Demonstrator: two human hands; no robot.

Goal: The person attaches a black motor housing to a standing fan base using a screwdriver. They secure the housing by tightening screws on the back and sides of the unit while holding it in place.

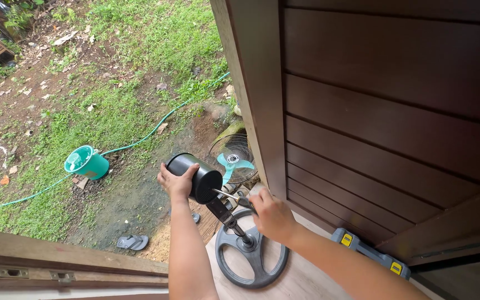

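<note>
Your left hand point(176, 181) clamps the black motor housing point(195, 176) while your right hand point(271, 215), closed around a screwdriver point(230, 196), should drive squarely, the round base point(253, 258) kept flat.

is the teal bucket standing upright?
No, the teal plastic bucket lies tipped on its side on the grass, its open mouth facing left, beside the green hose.

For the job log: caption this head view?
Left hand steadies black fan motor housing while right hand works a screwdriver above grey round base.
</note>
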